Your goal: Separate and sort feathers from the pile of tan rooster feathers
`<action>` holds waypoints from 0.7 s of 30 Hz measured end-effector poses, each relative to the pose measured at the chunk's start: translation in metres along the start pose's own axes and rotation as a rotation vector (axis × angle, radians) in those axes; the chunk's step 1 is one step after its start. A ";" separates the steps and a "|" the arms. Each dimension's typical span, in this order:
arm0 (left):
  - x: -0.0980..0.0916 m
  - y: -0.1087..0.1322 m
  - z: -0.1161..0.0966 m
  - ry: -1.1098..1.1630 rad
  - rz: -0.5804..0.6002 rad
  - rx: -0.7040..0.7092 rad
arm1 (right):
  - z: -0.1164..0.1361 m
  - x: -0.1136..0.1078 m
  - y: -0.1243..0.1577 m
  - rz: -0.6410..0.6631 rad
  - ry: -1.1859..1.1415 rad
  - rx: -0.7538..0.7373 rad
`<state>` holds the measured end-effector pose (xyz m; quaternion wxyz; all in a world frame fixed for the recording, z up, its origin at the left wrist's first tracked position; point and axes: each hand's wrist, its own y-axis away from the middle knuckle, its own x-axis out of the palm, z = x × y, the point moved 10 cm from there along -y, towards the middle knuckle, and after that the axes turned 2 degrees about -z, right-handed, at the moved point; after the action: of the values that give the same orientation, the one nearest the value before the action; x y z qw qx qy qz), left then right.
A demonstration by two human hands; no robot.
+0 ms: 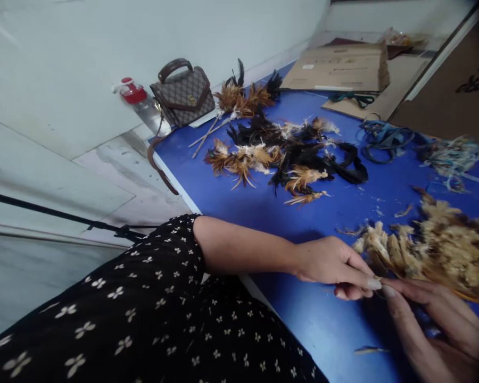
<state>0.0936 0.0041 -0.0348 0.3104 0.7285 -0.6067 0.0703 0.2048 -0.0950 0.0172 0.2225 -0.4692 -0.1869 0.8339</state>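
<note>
My left hand (339, 268) reaches in from the left over the blue table (303, 308), thumb and forefinger pinched together. Its fingertips meet those of my right hand (439, 314), which is also closed in a pinch at the lower right. Something small and thin is between them, but its kind does not show. Just beyond both hands lies a pile of tan, fluffy feathers (455, 244). A small sliver, perhaps a loose feather (370, 350), rests on the table below my left hand.
Brown feather bundles (239, 159) and black feathers (299, 154) lie mid-table. Feather-topped sticks (205, 137) are behind them, beside a handbag (187, 98) and a red-capped bottle (143, 106). Blue strips (387, 138), tangled threads (455, 157) and flattened cardboard (339, 69) occupy the far right.
</note>
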 end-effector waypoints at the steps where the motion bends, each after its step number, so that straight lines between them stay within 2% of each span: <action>1: 0.000 0.000 0.000 0.001 0.000 -0.003 | 0.000 0.001 -0.001 0.006 0.001 0.012; 5: 0.002 -0.002 0.006 0.022 0.018 -0.049 | 0.002 0.003 -0.002 -0.006 -0.030 -0.008; 12: 0.009 -0.009 0.012 0.109 0.139 -0.069 | -0.010 0.002 0.007 0.004 -0.019 -0.046; 18: 0.006 -0.007 0.013 0.092 0.156 -0.094 | 0.009 0.005 0.001 0.045 -0.119 -0.110; 21: 0.006 -0.003 0.013 0.073 0.138 -0.092 | 0.021 0.000 -0.004 0.040 -0.111 -0.034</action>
<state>0.0946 -0.0075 -0.0431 0.3598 0.6669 -0.6462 0.0902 0.1875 -0.0938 0.0299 0.1870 -0.4294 -0.2037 0.8597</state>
